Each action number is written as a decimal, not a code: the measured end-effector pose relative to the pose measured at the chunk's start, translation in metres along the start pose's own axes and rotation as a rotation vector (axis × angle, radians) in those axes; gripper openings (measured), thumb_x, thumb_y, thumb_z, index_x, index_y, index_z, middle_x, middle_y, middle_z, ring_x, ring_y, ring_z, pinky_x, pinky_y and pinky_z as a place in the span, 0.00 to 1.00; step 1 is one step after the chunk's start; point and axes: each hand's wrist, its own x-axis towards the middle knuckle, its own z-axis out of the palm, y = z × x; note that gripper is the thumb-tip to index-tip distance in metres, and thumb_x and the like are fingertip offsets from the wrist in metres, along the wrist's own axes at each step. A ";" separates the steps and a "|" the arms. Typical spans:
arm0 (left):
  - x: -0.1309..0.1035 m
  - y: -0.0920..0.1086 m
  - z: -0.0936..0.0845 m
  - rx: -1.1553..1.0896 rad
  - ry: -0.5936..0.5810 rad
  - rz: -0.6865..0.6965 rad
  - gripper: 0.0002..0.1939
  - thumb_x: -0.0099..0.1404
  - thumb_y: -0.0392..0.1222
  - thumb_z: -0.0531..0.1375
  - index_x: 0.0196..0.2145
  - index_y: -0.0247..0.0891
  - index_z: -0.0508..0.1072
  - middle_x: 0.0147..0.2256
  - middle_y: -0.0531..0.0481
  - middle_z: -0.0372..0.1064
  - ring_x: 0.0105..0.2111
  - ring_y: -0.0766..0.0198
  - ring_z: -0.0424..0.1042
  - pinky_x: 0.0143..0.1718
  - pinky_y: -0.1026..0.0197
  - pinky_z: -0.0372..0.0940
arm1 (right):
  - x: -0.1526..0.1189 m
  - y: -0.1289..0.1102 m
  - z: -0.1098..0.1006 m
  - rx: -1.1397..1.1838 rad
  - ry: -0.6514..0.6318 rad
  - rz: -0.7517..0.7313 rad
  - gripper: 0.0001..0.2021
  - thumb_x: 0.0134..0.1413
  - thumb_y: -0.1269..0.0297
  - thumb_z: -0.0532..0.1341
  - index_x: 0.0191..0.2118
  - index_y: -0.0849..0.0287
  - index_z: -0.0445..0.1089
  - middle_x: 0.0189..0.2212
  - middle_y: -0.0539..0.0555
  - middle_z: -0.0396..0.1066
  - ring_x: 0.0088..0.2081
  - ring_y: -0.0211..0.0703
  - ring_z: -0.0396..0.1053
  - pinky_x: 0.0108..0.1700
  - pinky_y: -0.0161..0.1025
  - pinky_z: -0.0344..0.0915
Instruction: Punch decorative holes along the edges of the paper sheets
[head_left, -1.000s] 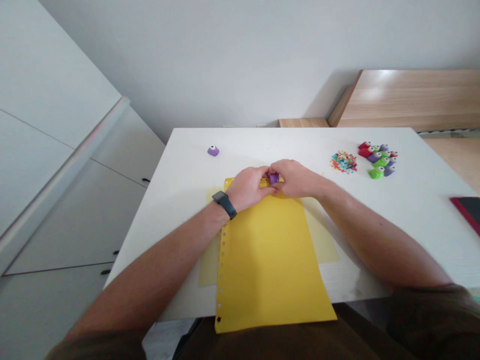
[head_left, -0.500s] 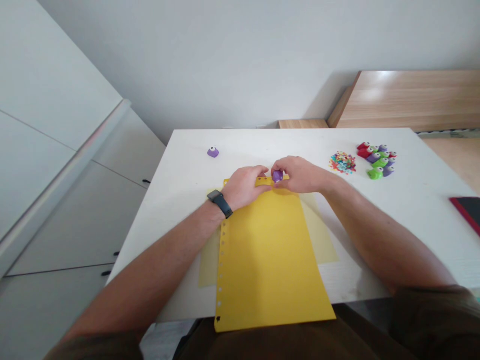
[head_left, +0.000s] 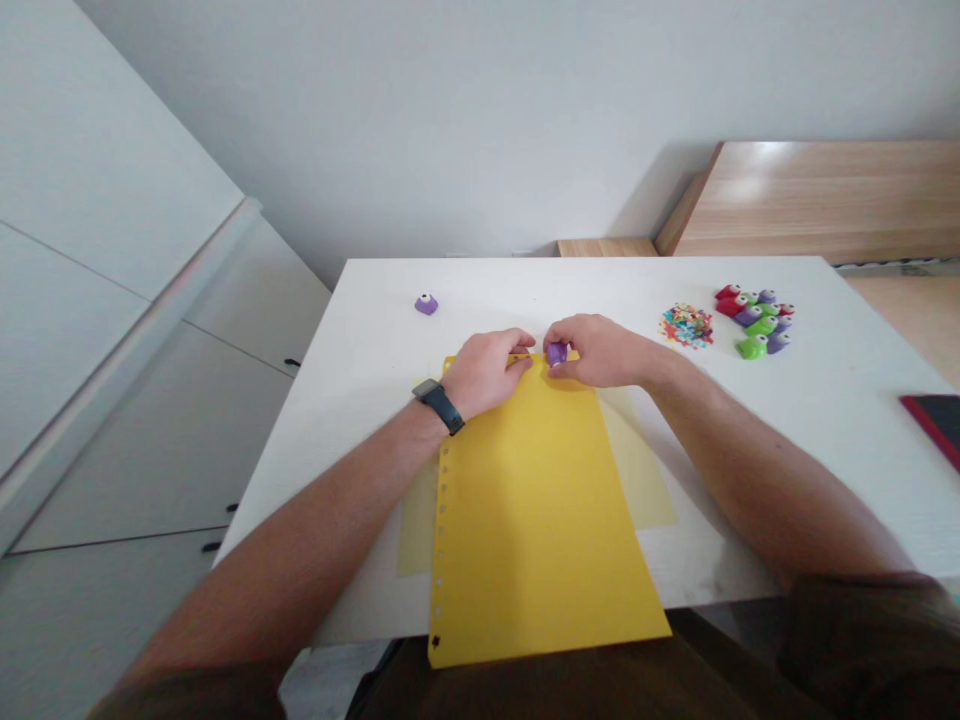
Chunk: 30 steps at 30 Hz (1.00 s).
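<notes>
A yellow sheet of paper (head_left: 547, 500) lies in front of me, its near end reaching past the table edge. Small punched holes run down its left side. At the far edge of the sheet, my right hand (head_left: 596, 350) is closed around a purple craft paper punch (head_left: 556, 354). My left hand (head_left: 491, 370), with a dark watch on the wrist, pinches the same far edge just left of the punch. The fingertips there partly hide the holes along that edge. Beneath the yellow sheet, paler yellow paper (head_left: 649, 480) sticks out on both sides.
Another purple punch (head_left: 426, 304) stands at the back left of the white table (head_left: 360, 330). To the right lie a pile of colourful paper bits (head_left: 686, 326) and a cluster of red, green and purple punches (head_left: 759, 322). A dark red-edged object (head_left: 934, 425) rests at the right edge.
The yellow sheet has shifted very slightly to the left. My left fingertips have drawn a little away from the punch, while my right hand and the punch stay almost in place.
</notes>
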 end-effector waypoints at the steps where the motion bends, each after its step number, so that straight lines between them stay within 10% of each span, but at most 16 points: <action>1: 0.000 0.000 0.000 -0.001 0.002 0.000 0.13 0.68 0.36 0.59 0.49 0.39 0.75 0.49 0.48 0.79 0.49 0.59 0.78 0.53 0.57 0.70 | 0.000 0.000 0.000 -0.002 -0.002 0.001 0.11 0.52 0.61 0.64 0.40 0.57 0.76 0.37 0.53 0.78 0.39 0.44 0.72 0.42 0.36 0.62; 30: -0.001 0.001 0.003 -0.015 -0.010 0.072 0.22 0.62 0.46 0.64 0.53 0.38 0.73 0.50 0.46 0.77 0.52 0.56 0.76 0.54 0.56 0.69 | 0.005 0.001 0.014 -0.080 0.026 -0.017 0.09 0.52 0.62 0.63 0.39 0.58 0.74 0.37 0.56 0.77 0.40 0.47 0.73 0.43 0.38 0.61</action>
